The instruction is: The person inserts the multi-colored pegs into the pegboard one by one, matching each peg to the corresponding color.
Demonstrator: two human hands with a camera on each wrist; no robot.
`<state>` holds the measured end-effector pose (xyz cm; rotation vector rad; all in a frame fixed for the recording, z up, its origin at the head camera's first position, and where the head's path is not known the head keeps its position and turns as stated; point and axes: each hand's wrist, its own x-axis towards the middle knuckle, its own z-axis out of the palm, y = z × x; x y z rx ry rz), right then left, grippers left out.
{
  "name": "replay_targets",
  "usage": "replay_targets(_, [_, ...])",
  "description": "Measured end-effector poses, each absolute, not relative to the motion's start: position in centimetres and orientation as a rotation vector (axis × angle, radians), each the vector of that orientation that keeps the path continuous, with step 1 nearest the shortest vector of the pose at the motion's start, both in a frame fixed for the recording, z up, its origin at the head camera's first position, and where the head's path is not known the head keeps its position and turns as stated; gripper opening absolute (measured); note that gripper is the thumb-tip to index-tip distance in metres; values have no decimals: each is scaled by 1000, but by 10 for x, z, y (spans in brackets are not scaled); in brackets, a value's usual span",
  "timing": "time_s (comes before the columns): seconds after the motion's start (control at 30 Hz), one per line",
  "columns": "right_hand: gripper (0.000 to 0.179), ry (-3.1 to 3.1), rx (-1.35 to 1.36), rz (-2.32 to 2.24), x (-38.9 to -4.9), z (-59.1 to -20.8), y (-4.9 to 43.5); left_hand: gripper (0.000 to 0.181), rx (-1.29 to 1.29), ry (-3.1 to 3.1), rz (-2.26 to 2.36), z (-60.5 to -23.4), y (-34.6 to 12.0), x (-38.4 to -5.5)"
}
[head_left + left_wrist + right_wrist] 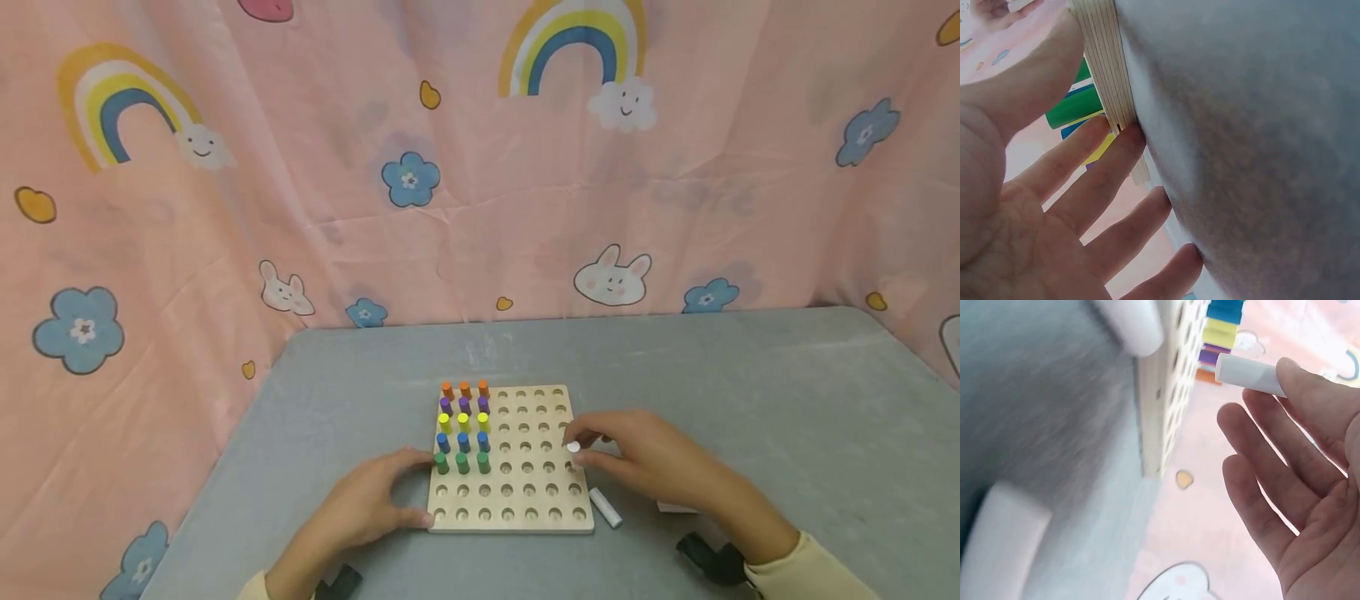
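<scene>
A square wooden pegboard (517, 528) with rows of round holes lies on the table. Its left columns hold upright pegs in rows: orange (465, 390), purple (464, 406), yellow (463, 422), blue (462, 442) and green (462, 463). My left hand (367, 500) rests at the board's left side, thumb at the near corner, fingers spread against the edge (1107, 62). Over the right edge, my right hand (637, 454) pinches a white peg (1249, 374) between thumb and fingertips, held above the holes. Another white peg (606, 508) lies loose beside the near right corner.
The grey table (787, 400) extends around the board. A white object (675, 507) lies partly hidden under the right forearm. Behind the table hangs a pink curtain (465, 250) with rainbows and rabbits. Dark devices (708, 558) sit at the wrists.
</scene>
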<state>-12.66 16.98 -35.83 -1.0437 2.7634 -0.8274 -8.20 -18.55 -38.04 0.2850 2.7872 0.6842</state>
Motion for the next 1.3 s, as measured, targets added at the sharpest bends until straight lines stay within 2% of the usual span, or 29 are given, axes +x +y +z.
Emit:
replay_targets(0.47, [19, 2681, -1076, -814, -132, -347, 118, 71, 273, 2771, 688, -379, -183, -83])
replay_targets(1.3, [14, 2562, -1122, -923, -125, -350, 61, 62, 273, 2787, 707, -378, -184, -81])
